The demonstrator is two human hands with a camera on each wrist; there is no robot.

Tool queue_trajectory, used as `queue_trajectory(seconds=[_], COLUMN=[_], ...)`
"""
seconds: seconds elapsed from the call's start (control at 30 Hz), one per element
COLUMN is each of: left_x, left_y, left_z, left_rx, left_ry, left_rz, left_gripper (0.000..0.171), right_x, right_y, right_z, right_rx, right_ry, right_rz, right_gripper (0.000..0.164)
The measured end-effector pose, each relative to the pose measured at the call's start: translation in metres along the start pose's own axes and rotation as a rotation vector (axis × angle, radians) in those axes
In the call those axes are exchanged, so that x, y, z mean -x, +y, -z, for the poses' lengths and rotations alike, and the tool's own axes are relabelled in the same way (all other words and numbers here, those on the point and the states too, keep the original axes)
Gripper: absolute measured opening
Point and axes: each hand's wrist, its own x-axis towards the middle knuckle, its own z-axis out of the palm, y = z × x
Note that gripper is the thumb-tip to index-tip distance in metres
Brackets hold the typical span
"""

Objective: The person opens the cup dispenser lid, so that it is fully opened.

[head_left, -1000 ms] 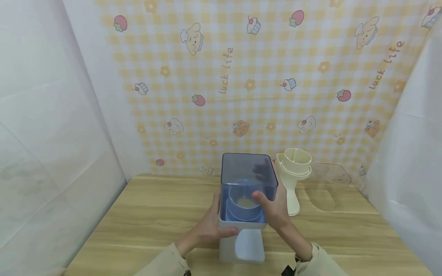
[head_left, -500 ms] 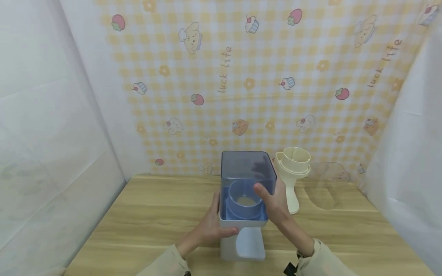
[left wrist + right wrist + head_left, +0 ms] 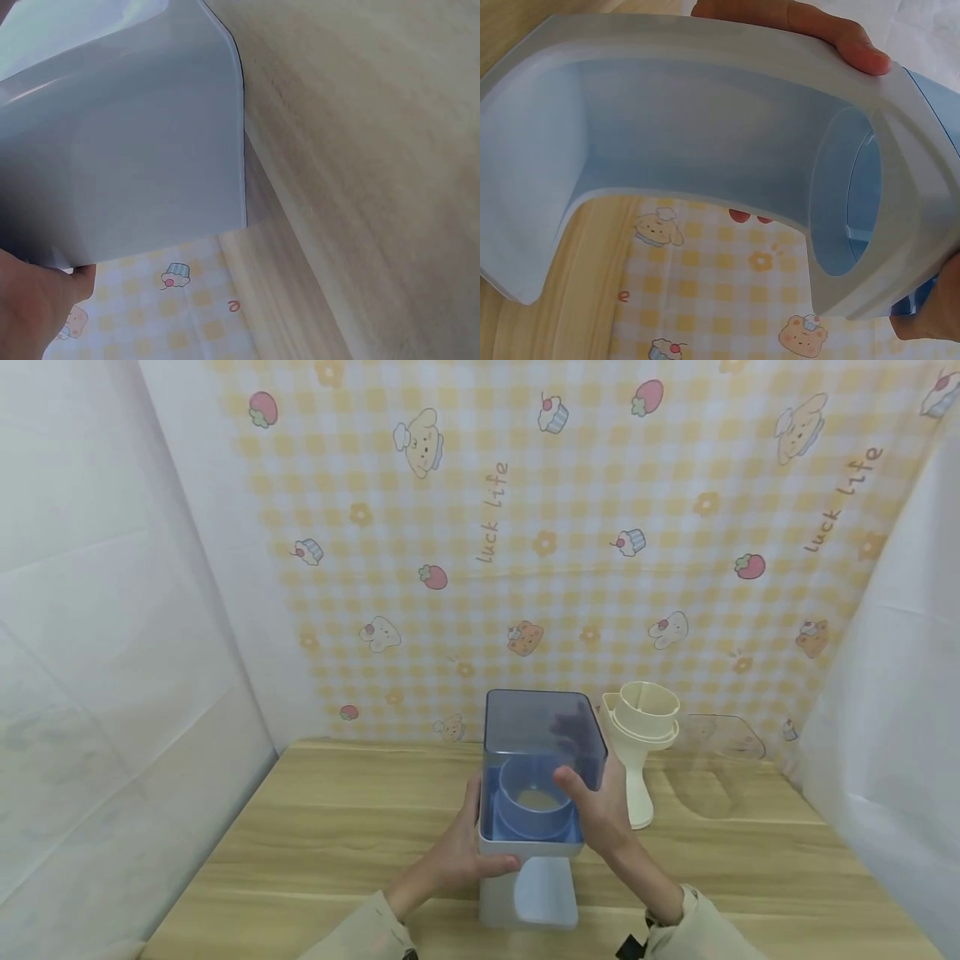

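In the head view both hands hold a white plastic dispenser-like body [image 3: 495, 902] topped by a translucent blue box [image 3: 543, 718]. A round collar [image 3: 534, 827] shows inside the box. My left hand [image 3: 453, 856] grips the left side, its thumb across the front below the box. On the right side, my right hand [image 3: 606, 806] clasps the box, thumb on its front. The right wrist view shows the body's curved hollow [image 3: 697, 127] and a round opening [image 3: 847, 195] under the box. Some fingers are hidden behind it. I cannot tell whether the base touches the table.
A cream funnel-topped stand [image 3: 637, 752] is upright just right of the hands. Behind it to the right is a clear plastic piece [image 3: 708, 768]. The wooden table [image 3: 360, 827] meets a patterned cloth [image 3: 450, 527] at the back, with white sheets [image 3: 97, 610] at the sides.
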Motion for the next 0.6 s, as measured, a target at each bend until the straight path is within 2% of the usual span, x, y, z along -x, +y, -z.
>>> queue_trajectory(seconds=[0.17, 0.27, 0.37, 0.47, 0.6], left_x=[0.0004, 0.0011, 0.0015, 0.0014, 0.0016], left_y=[-0.0015, -0.001, 0.0004, 0.0017, 0.0038], left_z=[0.0013, 0.0016, 0.0015, 0.0009, -0.0006], left_rx=[-0.015, -0.02, -0.018, -0.013, 0.002], left_ry=[0.01, 0.013, 0.012, 0.016, 0.02], left_rz=[-0.013, -0.016, -0.012, 0.017, 0.079], left_gripper=[0.113, 0.114, 0.115, 0.117, 0.119], right_x=[0.0014, 0.0001, -0.0025, -0.0039, -0.0023], right_y=[0.0002, -0.0027, -0.0065, -0.0078, -0.0036], right_z=[-0.002, -0.0032, -0.0029, -0.0016, 0.0006], right_rx=[-0.02, -0.02, -0.003, -0.013, -0.059], right_ry=[0.003, -0.024, -0.06, -0.082, -0.071], right_rz=[0.032, 0.125, 0.176, 0.135, 0.096], right_gripper=[0.087, 0.094, 0.095, 0.09, 0.088])
